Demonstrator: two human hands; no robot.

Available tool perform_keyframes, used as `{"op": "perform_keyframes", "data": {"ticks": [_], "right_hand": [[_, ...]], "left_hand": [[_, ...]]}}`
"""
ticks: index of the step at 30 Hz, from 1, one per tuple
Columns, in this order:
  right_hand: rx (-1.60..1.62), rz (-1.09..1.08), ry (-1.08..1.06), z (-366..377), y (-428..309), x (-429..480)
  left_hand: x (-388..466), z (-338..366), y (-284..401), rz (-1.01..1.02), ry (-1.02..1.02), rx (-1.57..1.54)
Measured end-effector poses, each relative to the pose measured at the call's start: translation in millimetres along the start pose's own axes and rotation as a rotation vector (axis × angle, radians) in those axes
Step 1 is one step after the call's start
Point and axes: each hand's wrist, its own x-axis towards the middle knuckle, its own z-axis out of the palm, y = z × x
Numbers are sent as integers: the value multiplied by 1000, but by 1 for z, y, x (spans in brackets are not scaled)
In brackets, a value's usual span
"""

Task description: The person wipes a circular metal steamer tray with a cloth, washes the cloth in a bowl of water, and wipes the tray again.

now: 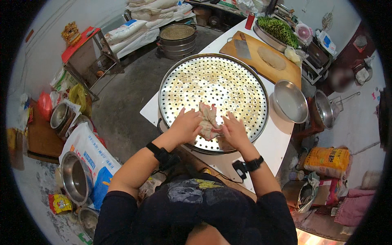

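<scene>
A crumpled beige cloth with pinkish edges is bunched over the near half of a large round perforated metal steamer tray. My left hand grips the cloth's left edge, its fingers pointing away from me. At the right edge, my right hand holds a narrow twisted part of the cloth near the thumb. The tray bears brownish stains and lies on a white tabletop. The undersides of both hands are hidden.
Beyond the tray lies a wooden cutting board with a cleaver and flattened dough. A metal basin of cloudy liquid stands right. Greens fill a far pan. Stacked steamers stand on the floor.
</scene>
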Motion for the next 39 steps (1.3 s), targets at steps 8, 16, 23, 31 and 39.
{"op": "perform_keyframes", "data": {"ticks": [8,16,23,31,39], "right_hand": [[-27,152,161,3,26,-36],[-106,74,126,16,39,-36],[-124,27,39,17,52,-40],[369,-3,51,16,6,-14],[850,-248,-323,19,-141,50]], "left_hand": [[39,53,-10,195,-261,8],[51,32,-36,-255,50,-151],[-13,19,-44,-209,229,38],[-232,12,-52,-915,663,-165],[-387,65,-2,-1712,739,-520]]}}
